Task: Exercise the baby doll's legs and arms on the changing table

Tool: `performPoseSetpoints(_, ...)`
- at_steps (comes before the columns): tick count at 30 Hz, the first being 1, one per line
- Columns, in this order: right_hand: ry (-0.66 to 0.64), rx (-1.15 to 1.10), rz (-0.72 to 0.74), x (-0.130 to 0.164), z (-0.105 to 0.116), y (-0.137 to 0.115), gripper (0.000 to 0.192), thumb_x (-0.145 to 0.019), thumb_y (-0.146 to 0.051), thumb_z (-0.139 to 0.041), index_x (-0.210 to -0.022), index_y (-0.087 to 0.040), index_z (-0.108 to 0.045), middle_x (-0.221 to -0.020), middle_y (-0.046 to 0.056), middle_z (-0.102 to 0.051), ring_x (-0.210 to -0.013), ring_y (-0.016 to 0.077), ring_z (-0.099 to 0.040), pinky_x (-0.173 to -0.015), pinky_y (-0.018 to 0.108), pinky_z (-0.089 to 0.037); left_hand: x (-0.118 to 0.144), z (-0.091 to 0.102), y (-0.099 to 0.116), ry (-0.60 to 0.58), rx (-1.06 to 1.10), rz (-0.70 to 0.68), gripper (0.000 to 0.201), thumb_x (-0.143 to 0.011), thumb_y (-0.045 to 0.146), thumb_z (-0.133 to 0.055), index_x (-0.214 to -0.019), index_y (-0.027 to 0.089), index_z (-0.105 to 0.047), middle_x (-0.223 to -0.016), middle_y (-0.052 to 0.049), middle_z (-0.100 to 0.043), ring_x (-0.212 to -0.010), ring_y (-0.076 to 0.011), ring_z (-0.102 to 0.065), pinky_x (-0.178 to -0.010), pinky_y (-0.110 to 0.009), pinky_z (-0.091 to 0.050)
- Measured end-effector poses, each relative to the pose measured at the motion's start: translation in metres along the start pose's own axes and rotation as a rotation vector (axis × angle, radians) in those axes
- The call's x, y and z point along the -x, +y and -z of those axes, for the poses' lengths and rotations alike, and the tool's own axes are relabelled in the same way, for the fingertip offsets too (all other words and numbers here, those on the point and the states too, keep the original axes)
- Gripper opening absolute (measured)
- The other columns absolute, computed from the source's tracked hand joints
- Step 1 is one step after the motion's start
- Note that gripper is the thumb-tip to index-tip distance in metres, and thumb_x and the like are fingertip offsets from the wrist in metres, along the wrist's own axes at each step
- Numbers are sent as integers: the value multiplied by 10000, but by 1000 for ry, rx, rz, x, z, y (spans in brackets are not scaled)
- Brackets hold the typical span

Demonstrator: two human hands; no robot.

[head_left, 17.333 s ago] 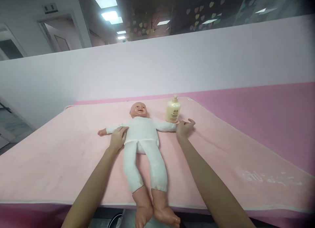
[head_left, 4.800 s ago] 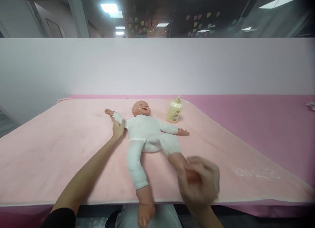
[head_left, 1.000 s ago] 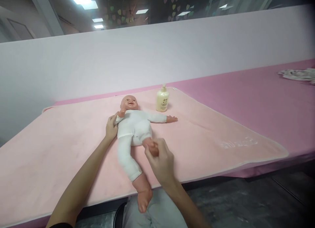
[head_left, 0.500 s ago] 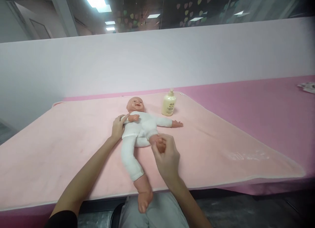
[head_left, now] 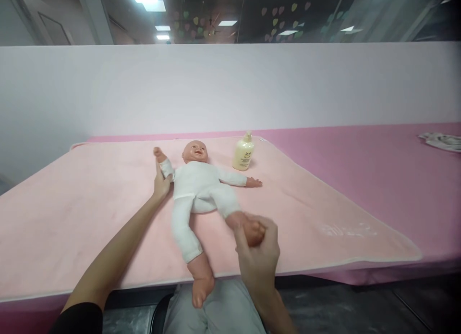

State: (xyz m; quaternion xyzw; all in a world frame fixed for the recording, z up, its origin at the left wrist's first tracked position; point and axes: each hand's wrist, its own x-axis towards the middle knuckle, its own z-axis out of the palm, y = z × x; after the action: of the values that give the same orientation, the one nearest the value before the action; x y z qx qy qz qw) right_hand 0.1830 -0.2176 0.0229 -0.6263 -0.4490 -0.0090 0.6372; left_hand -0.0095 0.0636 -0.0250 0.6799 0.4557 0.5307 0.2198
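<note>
A baby doll (head_left: 196, 180) with a white cloth body lies on its back on a pink towel (head_left: 108, 190), head toward the wall. My left hand (head_left: 162, 182) is closed around the doll's arm (head_left: 166, 167) on the left side, and that arm points up and outward. My right hand (head_left: 261, 252) grips the doll's foot (head_left: 252, 229) on the right side, with the leg bent out to the right. The doll's other leg (head_left: 187, 233) stretches toward me, its bare foot over the table edge. The other arm rests on the towel, pointing right.
A pale yellow pump bottle (head_left: 243, 154) stands on the towel beside the doll's head. A white patterned cloth (head_left: 442, 142) lies at the far right on the pink table cover (head_left: 360, 166). A low white wall (head_left: 230, 89) runs behind the table.
My left hand has swung the doll's arm from across its chest out to the left. My right hand has drawn the held foot down and right, straightening that leg somewhat.
</note>
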Motion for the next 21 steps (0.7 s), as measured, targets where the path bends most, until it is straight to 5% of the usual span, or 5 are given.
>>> performPoseSetpoints(5,-301,-13,70,-62,-56,-9,169,-841,-346,-545,-933,-205,-541,-899,60,-642,-787,201,-636,-647,310,-499,11,-1,20,-213,-311,-263,618,-831,120,-423,-1431,248,-487,-1313,-114,-566,-1219,-271,-506,-1053,-442,-402)
performPoseSetpoints(12,-179,48,50,7,0,-7,94,-859,-334,-560,-869,-244,-535,-727,8,-626,-612,197,-624,-515,309,-500,8,0,15,-74,-81,12,920,-843,186,-477,-1563,167,95,-1418,-169,-508,-1187,-289,-566,-1000,-468,-445)
performPoseSetpoints(15,-191,15,17,30,24,-10,97,-859,-363,-574,-847,-268,-555,-665,5,-628,-540,212,-606,-435,322,-484,4,3,8,58,9,140,983,-843,226,-520,-1548,173,164,-1519,-169,-398,-1248,-285,-537,-1033,-458,-434)
performPoseSetpoints(18,-131,13,-41,7,16,-22,140,-842,-366,-606,-900,-248,-559,-731,5,-654,-598,188,-624,-498,295,-505,3,4,6,41,7,75,926,-824,195,-526,-1576,209,15,-1481,-131,-458,-1270,-264,-522,-1063,-437,-424)
performPoseSetpoints(21,-118,-54,6,-36,-18,-26,202,-842,-369,-601,-961,-214,-554,-870,43,-670,-757,181,-648,-634,285,-525,5,2,10,-154,-139,-151,736,-783,105,-472,-1496,267,-384,-1360,-88,-563,-1248,-259,-522,-1087,-458,-407)
